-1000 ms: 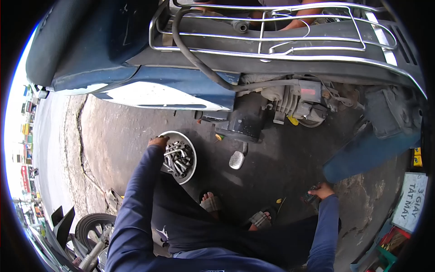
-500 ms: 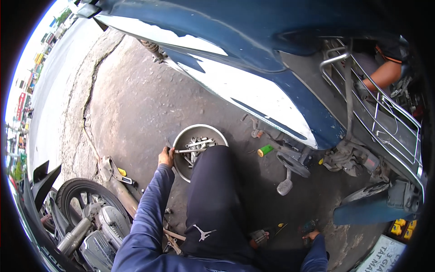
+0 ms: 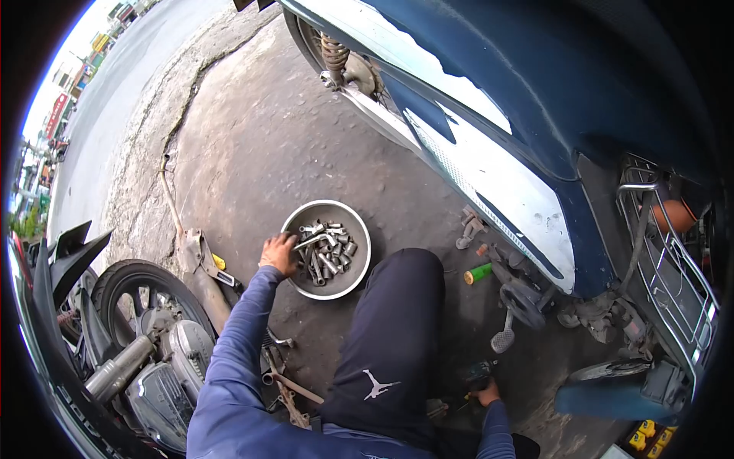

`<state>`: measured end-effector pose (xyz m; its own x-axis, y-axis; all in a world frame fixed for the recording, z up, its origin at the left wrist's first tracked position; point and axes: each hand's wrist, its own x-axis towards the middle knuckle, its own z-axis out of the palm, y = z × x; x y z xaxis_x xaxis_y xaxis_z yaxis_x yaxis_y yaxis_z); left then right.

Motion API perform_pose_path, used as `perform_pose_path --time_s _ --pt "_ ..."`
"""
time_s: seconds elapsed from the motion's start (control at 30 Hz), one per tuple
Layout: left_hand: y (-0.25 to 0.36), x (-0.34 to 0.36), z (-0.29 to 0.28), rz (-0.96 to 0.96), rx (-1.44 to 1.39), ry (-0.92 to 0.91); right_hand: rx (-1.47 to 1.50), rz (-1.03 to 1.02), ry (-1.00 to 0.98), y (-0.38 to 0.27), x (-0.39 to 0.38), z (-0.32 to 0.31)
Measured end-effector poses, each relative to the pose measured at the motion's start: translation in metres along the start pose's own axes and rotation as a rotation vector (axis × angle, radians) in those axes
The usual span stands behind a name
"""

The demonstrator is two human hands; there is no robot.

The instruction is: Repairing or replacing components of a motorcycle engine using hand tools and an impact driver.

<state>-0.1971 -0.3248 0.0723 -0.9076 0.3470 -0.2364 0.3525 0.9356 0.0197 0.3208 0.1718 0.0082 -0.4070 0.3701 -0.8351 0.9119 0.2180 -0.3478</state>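
At the left rim of a round metal bowl [image 3: 365, 241], my left hand [image 3: 278, 252] has its fingers curled beside the end of a wrench; what exactly they grip is hidden. The bowl holds several sockets and wrenches [image 3: 329, 260] and stands on the ground left of my knee. My right hand [image 3: 487, 394] is low at the right, closed on a dark green power tool [image 3: 479, 375], partly in shadow.
A blue-and-white scooter [image 3: 497, 206] fills the upper right, with a co-worker's arm [image 3: 674, 216] behind its rack. A dismantled motorbike [image 3: 164, 390] and loose metal parts lie at the left. A green cylinder [image 3: 478, 274] lies near the pedal. A road runs beyond the cracked concrete.
My view has turned leftward, so the scooter appears farther right and tilted. My left hand stays at the bowl, its fingers now farther over the rim. My right hand still holds the tool.
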Motion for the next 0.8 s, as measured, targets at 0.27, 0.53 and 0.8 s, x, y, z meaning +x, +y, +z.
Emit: perform_pose_path --time_s 0.27,0.53,0.8 --pt "0.057 -0.005 0.025 -0.491 -0.783 0.228 -0.061 0.045 0.014 -0.005 0.004 0.003" --pt "0.205 -0.007 0.064 0.121 -0.753 -0.159 -0.155 0.198 -0.101 -0.031 0.006 -0.002" --pt "0.185 0.007 0.036 -0.017 -0.601 0.1 -0.175 0.159 -0.117 -0.014 0.017 0.0"
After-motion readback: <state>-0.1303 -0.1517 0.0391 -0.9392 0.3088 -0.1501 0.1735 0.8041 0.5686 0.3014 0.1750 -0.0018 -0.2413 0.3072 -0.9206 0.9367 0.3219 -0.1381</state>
